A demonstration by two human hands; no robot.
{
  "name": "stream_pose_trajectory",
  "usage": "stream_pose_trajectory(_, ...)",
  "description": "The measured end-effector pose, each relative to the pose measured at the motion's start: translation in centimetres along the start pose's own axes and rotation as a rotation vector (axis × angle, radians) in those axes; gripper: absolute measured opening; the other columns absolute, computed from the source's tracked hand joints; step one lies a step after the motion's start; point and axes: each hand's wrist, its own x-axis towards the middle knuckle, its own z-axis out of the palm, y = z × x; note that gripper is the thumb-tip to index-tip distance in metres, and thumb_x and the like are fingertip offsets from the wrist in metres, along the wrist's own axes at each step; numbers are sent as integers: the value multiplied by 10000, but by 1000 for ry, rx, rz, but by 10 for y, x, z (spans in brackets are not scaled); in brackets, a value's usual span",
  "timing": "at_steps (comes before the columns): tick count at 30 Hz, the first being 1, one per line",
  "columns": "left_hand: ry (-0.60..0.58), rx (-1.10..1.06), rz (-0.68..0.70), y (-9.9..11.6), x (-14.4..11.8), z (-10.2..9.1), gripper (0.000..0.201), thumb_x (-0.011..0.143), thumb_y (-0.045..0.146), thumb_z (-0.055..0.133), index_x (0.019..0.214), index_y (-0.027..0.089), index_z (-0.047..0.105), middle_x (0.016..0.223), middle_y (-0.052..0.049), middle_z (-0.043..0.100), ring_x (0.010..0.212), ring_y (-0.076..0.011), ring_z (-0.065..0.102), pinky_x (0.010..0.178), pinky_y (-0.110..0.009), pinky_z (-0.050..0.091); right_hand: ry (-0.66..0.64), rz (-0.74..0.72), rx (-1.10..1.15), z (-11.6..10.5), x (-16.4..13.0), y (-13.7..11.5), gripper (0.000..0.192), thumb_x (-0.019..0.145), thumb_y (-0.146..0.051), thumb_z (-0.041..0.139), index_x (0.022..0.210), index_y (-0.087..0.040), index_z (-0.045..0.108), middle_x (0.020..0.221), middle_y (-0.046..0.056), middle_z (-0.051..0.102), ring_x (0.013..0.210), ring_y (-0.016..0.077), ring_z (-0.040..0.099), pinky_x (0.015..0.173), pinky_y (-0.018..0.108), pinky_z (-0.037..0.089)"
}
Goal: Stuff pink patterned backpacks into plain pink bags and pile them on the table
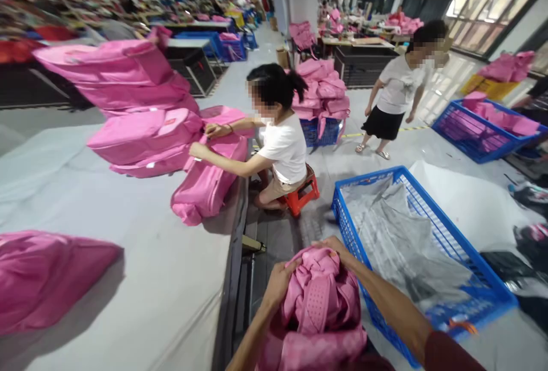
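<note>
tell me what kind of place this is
Most likely a bag or garment factory floor. Pink bags are piled on a long grey worktable, blue crates hold stock, and rows of workstations stretch back through the hall.

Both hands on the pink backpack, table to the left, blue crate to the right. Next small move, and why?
Probably swing the pink backpack left onto the grey table. Left hand and right hand both grip its top, it hangs in the gap beside the table edge, and the blue crate holds only plastic sheeting.

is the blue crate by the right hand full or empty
Nearly empty: the blue crate holds only a crumpled grey plastic sheet.
</note>
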Motion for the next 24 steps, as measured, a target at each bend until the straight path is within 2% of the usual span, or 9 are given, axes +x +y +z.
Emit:
stream_pose_trajectory(5, -110, -64, 67, 10, -33, -1, 694, 763, 863, 812, 734, 185, 663, 689, -13, 622, 658, -181, 527, 638, -288, 450, 87, -35, 51, -20, -23, -4, 687, 901, -813, 683, 573, -250, 465, 571, -55, 333, 574, 99, 289, 527, 303, 160)
stream_pose_trajectory(7, -93, -13, 101, 5, -36, 1, 722, 756, 889, 805, 712, 182, 665, 680, -16, 620, 682, -194, 557, 644, -289, 477, 157, -26, 52, -21, -29, -2, 689, 941, -805, 656, 577, -255, 455, 565, -56, 338, 570, 98, 299, 528, 298, 170)
stream_pose_trajectory(9, -68, 76, 96, -4, -32, 5, 775, 703, 945, 789, 651, 186, 645, 619, -9, 580, 666, -203, 562, 607, -288, 478, 247, 12, 36, -18, -30, 3, 721, 982, -802, 622, 547, -271, 401, 536, -60, 314, 555, 95, 296, 529, 296, 189)
stream_pose_trajectory(11, -63, 142, 91, -14, -25, 9, 798, 690, 976, 753, 632, 186, 655, 590, -10, 571, 656, -215, 580, 580, -289, 483, 355, 56, 15, -16, -29, 11, 743, 1029, -793, 577, 527, -267, 422, 516, -49, 351, 546, 105, 355, 538, 295, 246)
stream_pose_trajectory(13, -61, 169, 133, -23, -18, 11, 768, 735, 947, 729, 679, 181, 706, 626, -26, 632, 702, -243, 637, 614, -302, 530, 488, 80, 4, -17, -33, 22, 732, 1102, -747, 484, 587, -230, 537, 569, -14, 496, 594, 131, 493, 590, 288, 350)
stream_pose_trajectory(16, -57, 188, 244, -29, -11, 11, 672, 772, 855, 742, 783, 184, 771, 771, -68, 757, 870, -309, 729, 781, -359, 615, 669, 77, -23, -18, -61, 46, 631, 1181, -606, 390, 804, -189, 676, 794, 35, 708, 769, 162, 660, 745, 278, 474)
stream_pose_trajectory(19, -37, 227, 294, -32, -6, 11, 633, 780, 813, 728, 833, 185, 784, 845, -94, 795, 951, -340, 742, 871, -401, 621, 736, 65, -133, -8, -101, 68, 484, 1183, -486, 465, 902, -190, 727, 913, 46, 784, 868, 175, 711, 814, 274, 517)
stream_pose_trajectory(22, -34, 269, 331, -32, -2, 12, 628, 797, 819, 704, 792, 193, 752, 763, -70, 747, 880, -306, 704, 793, -369, 600, 786, 118, -173, 5, -124, 76, 405, 1172, -399, 511, 929, -188, 758, 957, 78, 813, 907, 191, 739, 836, 278, 531)
stream_pose_trajectory(24, -27, 274, 355, -31, -3, 15, 633, 816, 832, 694, 727, 205, 700, 687, -44, 684, 822, -274, 663, 723, -337, 570, 804, 158, -182, 6, -127, 75, 444, 1169, -405, 517, 850, -190, 739, 890, 95, 796, 853, 204, 731, 810, 290, 526)
